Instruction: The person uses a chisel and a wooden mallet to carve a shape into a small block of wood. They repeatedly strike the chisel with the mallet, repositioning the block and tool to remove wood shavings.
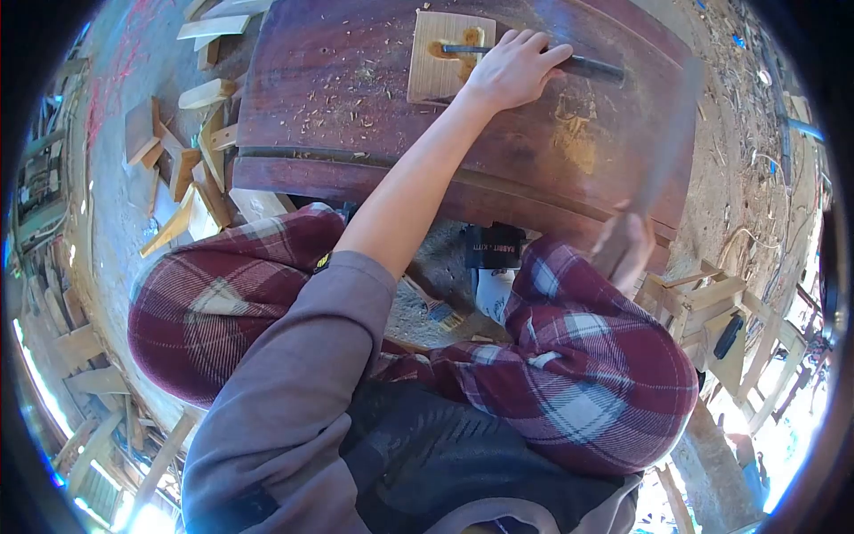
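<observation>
My left hand [516, 71] is closed around a chisel [598, 69], its dark handle end sticking out to the right. The thin metal blade [455, 49] lies low over a light wooden block [430, 82], its tip at a carved hollow with brown, darkened edges. The block rests on a dark reddish wooden bench [356, 53]. Near the bench's right front edge, above my right knee, my right hand [625, 245] is blurred by motion. It grips a long stick-like tool [667, 147], also smeared, pointing up and away; its exact kind cannot be made out.
Wood chips lie scattered across the bench around the block. Several offcuts [182, 169] are piled on the ground at the left. A paintbrush [442, 313] lies between my legs. At the right stands a wooden frame [712, 294] with a dark object on it.
</observation>
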The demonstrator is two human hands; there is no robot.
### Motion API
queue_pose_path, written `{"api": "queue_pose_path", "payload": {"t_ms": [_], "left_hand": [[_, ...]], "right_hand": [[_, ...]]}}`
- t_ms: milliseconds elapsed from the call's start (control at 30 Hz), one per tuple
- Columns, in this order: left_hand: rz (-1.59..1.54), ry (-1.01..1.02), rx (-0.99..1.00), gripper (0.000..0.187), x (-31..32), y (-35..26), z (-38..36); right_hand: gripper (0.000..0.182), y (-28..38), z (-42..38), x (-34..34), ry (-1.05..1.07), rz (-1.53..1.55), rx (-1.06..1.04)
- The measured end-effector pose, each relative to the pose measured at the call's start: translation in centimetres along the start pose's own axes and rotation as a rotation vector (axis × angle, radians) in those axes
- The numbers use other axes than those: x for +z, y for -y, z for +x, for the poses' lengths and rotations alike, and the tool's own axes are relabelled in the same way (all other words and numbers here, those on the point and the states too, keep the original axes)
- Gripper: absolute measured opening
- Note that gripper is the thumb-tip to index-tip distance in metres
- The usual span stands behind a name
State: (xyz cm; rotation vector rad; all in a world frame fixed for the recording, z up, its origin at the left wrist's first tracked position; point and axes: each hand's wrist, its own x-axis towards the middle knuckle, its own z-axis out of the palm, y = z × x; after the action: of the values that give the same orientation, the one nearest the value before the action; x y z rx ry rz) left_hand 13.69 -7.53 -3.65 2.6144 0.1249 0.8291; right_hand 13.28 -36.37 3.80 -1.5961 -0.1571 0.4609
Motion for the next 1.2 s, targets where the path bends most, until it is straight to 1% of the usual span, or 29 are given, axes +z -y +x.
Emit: {"api": "queue_pose_path", "payload": {"t_ms": [33,133,167,267,300,400,433,533,700,767,800,867,967,1067,1200], "left_hand": [[-0.004,-0.005,-0.006,0.036,0.0,0.0,0.1],[-0.024,-0.024,-0.018,0.035,-0.1,-0.1,0.2],[-0.031,-0.03,-0.016,0.035,-0.1,-0.2,0.2],[-0.064,-0.083,-0.006,0.037,-0.2,-0.2,0.3],[-0.075,-0.107,-0.003,0.037,-0.3,-0.2,0.2],[-0.089,-0.111,0.043,0.039,-0.5,-0.4,0.2],[-0.101,-0.128,0.032,0.039,-0.6,-0.4,0.2],[-0.139,-0.18,0.011,0.039,-1.1,-1.4,0.7],[-0.11,-0.22,0.006,0.039,-1.0,-3.2,1.4],[-0.13,-0.204,-0.061,0.039,-1.1,-3.1,1.3],[-0.139,-0.195,-0.093,0.039,-1.1,-3.0,1.3],[-0.162,-0.197,-0.093,0.039,-1.1,-2.8,1.4],[-0.2,-0.193,-0.103,0.04,-1.2,-2.8,1.6],[-0.209,-0.205,-0.109,0.039,-0.9,-2.6,1.6],[-0.229,-0.218,-0.133,0.037,-0.4,-2.5,1.8]], "right_hand": [[0.032,0.2,0.7,-0.8,-0.017,0.119,0.004],[0.034,-0.9,1.8,-0.6,-0.119,0.196,-0.012],[0.03,-1.5,1.9,-1.2,-0.068,0.102,0.036],[0.027,-4.0,1.6,-1.9,0.051,-0.371,-0.024],[0.024,-3.3,1.0,-1.6,0.034,-0.221,0.113],[0.028,-0.1,0.2,-0.8,-0.05,-0.105,0.001],[0.031,0.6,0.4,-0.8,-0.102,-0.108,-0.06],[0.033,1.3,0.4,-2.4,-0.084,-0.028,-0.033],[0.032,1.3,-0.5,-2.2,-0.112,-0.075,0.022],[0.031,1.2,-0.7,-1.8,-0.135,-0.088,0.048],[0.031,1.1,-0.8,-1.8,-0.117,-0.084,0.044],[0.031,1.0,-0.6,-2.1,-0.082,-0.074,0.035],[0.032,1.1,-0.4,-2.6,-0.084,-0.061,0.028],[0.035,1.3,0.0,-3.0,-0.084,-0.098,-0.025],[0.034,1.1,0.2,-3.3,-0.073,-0.083,-0.043]]}}
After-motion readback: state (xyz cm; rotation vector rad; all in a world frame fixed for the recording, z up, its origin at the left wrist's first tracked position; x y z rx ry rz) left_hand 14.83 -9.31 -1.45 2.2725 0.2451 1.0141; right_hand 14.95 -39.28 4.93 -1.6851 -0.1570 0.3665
